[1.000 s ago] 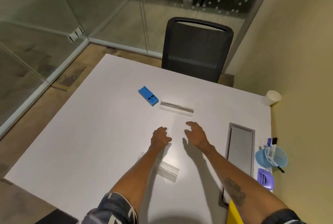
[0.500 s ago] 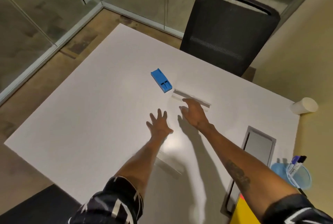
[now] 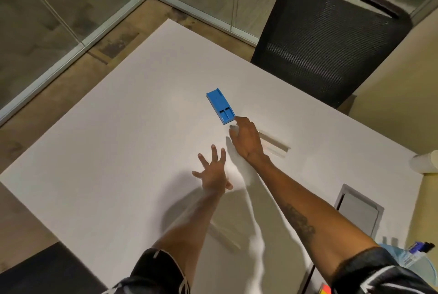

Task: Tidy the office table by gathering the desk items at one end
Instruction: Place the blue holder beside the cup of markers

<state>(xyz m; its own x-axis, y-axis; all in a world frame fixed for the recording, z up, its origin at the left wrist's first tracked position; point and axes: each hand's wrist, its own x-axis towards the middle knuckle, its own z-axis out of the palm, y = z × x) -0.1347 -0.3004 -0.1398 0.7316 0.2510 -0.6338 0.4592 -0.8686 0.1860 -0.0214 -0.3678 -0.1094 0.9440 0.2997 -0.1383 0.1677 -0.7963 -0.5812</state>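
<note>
A blue plastic holder (image 3: 221, 108) lies flat near the middle of the white table (image 3: 118, 151). My right hand (image 3: 246, 138) reaches over the left end of a clear plastic strip (image 3: 275, 145), its fingertips right beside the blue holder's near end. Whether the fingers grip the strip is hidden by the hand. My left hand (image 3: 213, 174) hovers over bare table with fingers spread, holding nothing. A second clear strip (image 3: 225, 233) lies closer to me, between my forearms.
A black mesh office chair (image 3: 327, 35) stands at the far side. A white paper cup (image 3: 425, 163) sits at the right edge. A grey cable hatch (image 3: 359, 214) is set in the table. A blue cup with markers (image 3: 412, 254) is at the lower right. Glass walls stand left.
Both hands have stretched farther across the table. My right hand moved along the clear strip to its left end by the blue holder. My left hand opened its fingers.
</note>
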